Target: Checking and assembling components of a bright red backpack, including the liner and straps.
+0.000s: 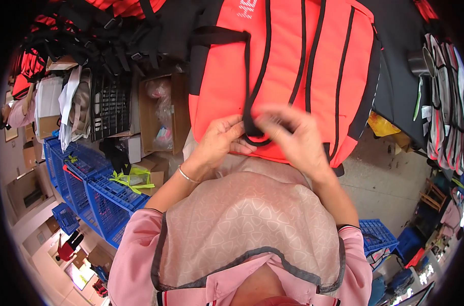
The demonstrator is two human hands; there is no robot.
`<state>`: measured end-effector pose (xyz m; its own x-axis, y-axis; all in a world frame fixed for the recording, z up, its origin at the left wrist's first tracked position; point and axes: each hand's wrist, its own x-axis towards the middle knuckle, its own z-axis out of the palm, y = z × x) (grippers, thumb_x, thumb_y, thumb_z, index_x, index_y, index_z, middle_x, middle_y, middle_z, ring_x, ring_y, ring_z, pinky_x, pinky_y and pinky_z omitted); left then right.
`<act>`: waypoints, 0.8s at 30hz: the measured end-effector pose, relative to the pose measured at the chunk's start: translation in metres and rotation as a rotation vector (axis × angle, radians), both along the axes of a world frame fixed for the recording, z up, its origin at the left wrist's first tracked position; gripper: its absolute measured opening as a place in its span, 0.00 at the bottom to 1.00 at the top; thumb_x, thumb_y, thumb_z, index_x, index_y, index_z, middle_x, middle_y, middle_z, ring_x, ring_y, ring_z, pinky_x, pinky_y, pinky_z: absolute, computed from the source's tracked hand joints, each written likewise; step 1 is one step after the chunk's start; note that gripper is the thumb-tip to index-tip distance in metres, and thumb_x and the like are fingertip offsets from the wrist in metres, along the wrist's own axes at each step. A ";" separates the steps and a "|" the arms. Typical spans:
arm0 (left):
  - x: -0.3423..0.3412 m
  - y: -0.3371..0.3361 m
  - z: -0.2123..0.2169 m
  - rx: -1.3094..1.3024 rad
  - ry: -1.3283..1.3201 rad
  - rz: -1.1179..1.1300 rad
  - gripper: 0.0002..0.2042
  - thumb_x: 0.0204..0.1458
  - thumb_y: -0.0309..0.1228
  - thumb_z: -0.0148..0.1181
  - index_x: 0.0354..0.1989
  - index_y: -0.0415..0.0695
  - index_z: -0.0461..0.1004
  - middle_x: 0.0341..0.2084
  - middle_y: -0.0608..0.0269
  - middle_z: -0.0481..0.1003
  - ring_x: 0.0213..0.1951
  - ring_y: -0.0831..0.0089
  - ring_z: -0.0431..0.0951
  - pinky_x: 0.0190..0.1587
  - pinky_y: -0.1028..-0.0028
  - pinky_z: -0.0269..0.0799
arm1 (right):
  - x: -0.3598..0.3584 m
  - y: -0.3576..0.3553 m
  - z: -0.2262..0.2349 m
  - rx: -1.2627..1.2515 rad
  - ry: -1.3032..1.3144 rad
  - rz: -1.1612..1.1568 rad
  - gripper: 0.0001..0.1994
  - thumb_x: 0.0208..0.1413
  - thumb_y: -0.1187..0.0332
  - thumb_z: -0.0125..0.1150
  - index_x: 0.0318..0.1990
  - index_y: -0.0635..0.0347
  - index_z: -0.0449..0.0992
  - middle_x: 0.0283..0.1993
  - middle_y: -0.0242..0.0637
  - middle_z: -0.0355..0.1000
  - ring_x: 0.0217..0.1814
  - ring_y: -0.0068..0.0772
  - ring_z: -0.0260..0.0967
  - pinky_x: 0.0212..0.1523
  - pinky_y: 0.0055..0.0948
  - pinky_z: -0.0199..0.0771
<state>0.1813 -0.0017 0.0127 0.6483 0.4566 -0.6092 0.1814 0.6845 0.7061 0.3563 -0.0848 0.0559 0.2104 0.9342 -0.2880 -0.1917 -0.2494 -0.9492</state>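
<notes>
A bright red-orange backpack (285, 66) with black piping and dark side panels lies in front of me. A black webbing strap (248, 76) runs from its left side down to its near edge. My left hand (222, 138) pinches the lower part of this strap where it meets a shoulder strap's looped end. Just right of it, my right hand (295, 135) is bent over the same spot, its fingers smeared by motion. Whether the right fingers grip the strap is hard to make out.
More red and black bags (114, 30) with buckled straps are heaped at the far left. Below them are a cardboard box (178, 112) with plastic-wrapped items, a black crate (110, 104) and blue baskets (107, 191). Grey fabric pieces (446, 102) hang at the right.
</notes>
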 end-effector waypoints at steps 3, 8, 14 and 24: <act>0.009 0.011 0.001 -0.230 -0.177 0.096 0.10 0.60 0.38 0.61 0.34 0.44 0.75 0.28 0.71 0.77 0.27 0.83 0.77 0.30 0.80 0.76 | -0.023 -0.018 0.006 0.144 -0.248 0.293 0.11 0.55 0.78 0.63 0.46 0.62 0.80 0.39 0.35 0.80 0.41 0.20 0.76 0.41 0.26 0.77; 0.004 0.009 -0.005 -0.159 -0.144 0.155 0.07 0.59 0.34 0.61 0.36 0.44 0.74 0.30 0.67 0.78 0.29 0.79 0.80 0.30 0.78 0.79 | -0.019 -0.037 -0.007 0.183 -0.395 0.425 0.13 0.51 0.78 0.62 0.45 0.60 0.79 0.37 0.41 0.79 0.37 0.31 0.80 0.38 0.28 0.78; 0.001 0.009 -0.017 -0.064 -0.243 0.019 0.12 0.63 0.40 0.56 0.41 0.43 0.77 0.31 0.70 0.79 0.32 0.83 0.79 0.33 0.80 0.78 | 0.008 -0.026 0.000 0.009 -0.484 -0.093 0.14 0.51 0.76 0.68 0.47 0.64 0.77 0.31 0.35 0.77 0.33 0.19 0.72 0.38 0.22 0.73; 0.019 0.003 0.000 0.105 -0.284 -0.046 0.14 0.54 0.27 0.66 0.47 0.37 0.75 0.39 0.62 0.80 0.41 0.77 0.79 0.48 0.76 0.75 | 0.024 -0.012 0.003 -0.168 -0.395 -0.173 0.23 0.52 0.72 0.71 0.55 0.62 0.71 0.26 0.33 0.72 0.30 0.19 0.66 0.34 0.23 0.69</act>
<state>0.2001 0.0014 0.0124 0.8073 0.4737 -0.3520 -0.0039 0.6007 0.7995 0.3807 -0.0969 0.0588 0.4834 0.8227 -0.2992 0.1238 -0.4026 -0.9070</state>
